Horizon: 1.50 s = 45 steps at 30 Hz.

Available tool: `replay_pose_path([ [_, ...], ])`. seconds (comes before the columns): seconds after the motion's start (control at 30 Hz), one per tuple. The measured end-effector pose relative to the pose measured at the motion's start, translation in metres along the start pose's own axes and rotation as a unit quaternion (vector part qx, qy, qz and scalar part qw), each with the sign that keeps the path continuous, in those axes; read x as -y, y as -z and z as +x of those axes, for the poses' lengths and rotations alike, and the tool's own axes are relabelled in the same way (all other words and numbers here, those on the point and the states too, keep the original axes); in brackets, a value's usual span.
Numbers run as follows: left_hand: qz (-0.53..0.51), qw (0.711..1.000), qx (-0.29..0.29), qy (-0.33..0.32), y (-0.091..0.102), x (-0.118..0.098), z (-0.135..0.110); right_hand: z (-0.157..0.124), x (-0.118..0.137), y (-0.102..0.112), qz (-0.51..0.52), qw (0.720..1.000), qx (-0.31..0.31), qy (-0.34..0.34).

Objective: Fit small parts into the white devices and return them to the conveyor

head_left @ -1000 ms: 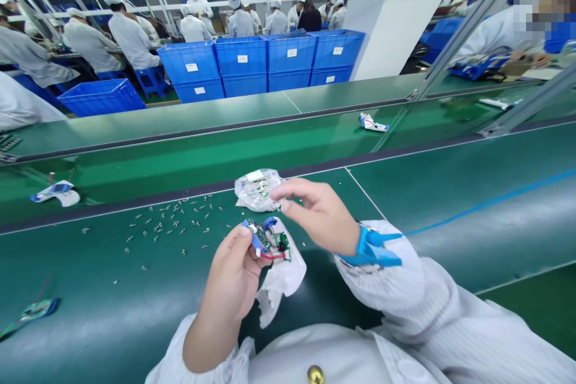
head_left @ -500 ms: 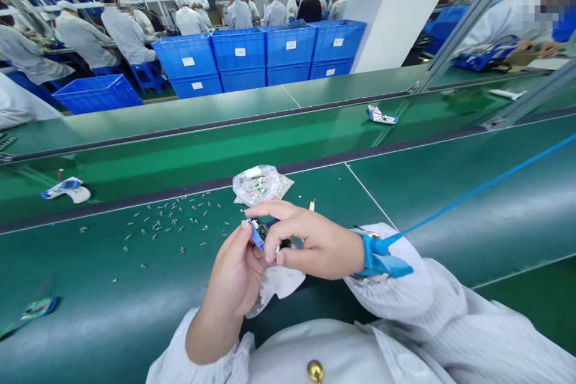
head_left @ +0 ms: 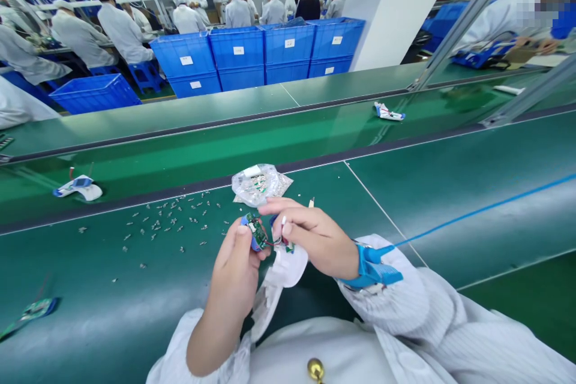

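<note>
My left hand [head_left: 238, 258] is closed on a small green circuit board [head_left: 255, 233] with a blue back, pinched between thumb and fingers, components facing up. Just to its right, my right hand [head_left: 317, 241] is closed, a small white part [head_left: 283, 221] poking out between thumb and index finger. Thin wires [head_left: 272, 243] run from the board toward the right hand, where a bit of green and red shows under the fingers. Below both hands is a curved white plastic shell [head_left: 292, 269], partly covered by the right hand. A blue wrist strap [head_left: 373, 267] circles my right wrist.
A clear bag of small metal parts [head_left: 256, 185] lies beyond my hands, with many loose ones [head_left: 171, 216] scattered leftward. Another board [head_left: 38, 310] rests at far left. White shells [head_left: 83, 188] [head_left: 389, 113] sit on the green belt. A blue cord [head_left: 486, 207] stretches right from my wrist.
My hands have moved slightly apart, and the board now faces up more openly. The white shell below shows more. Both white shells on the belt have shifted right.
</note>
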<state>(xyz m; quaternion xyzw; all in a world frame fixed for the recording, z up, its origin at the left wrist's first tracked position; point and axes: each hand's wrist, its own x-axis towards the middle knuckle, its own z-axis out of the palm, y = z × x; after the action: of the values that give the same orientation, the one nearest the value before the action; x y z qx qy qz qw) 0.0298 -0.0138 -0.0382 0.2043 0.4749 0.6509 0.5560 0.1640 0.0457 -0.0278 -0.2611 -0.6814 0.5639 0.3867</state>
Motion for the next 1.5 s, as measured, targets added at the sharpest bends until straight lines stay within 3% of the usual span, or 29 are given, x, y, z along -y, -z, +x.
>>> replay_pose_path([
  [0.07,0.044,0.999,-0.006,-0.024,0.003,0.002,-0.001,-0.001,0.001,-0.005,0.041,0.996,-0.068,-0.036],
  [0.13,0.091,0.995,-0.001,-0.040,0.006,0.002,-0.003,-0.002,0.004,-0.008,0.065,0.993,-0.080,-0.054],
  [0.3,0.181,0.980,0.006,-0.084,0.007,-0.005,-0.014,0.003,0.017,-0.002,-0.049,0.999,0.000,0.007],
  [0.5,0.240,0.962,0.029,-0.124,0.004,-0.009,-0.022,0.010,0.027,0.005,-0.173,0.974,0.060,0.135],
  [0.6,0.254,0.956,0.041,-0.138,0.006,-0.008,-0.022,0.010,0.031,0.005,-0.220,0.958,0.068,0.168],
  [0.93,0.327,0.917,0.109,-0.200,0.012,-0.010,-0.023,0.009,0.038,0.006,-0.296,0.934,0.074,0.186],
  [1.2,0.331,0.912,0.098,-0.221,0.012,-0.008,-0.022,0.011,0.044,0.010,-0.267,0.940,0.107,0.184],
  [1.5,0.386,0.891,0.088,-0.222,0.015,-0.009,-0.025,0.012,0.044,0.008,-0.309,0.927,0.104,0.183],
])
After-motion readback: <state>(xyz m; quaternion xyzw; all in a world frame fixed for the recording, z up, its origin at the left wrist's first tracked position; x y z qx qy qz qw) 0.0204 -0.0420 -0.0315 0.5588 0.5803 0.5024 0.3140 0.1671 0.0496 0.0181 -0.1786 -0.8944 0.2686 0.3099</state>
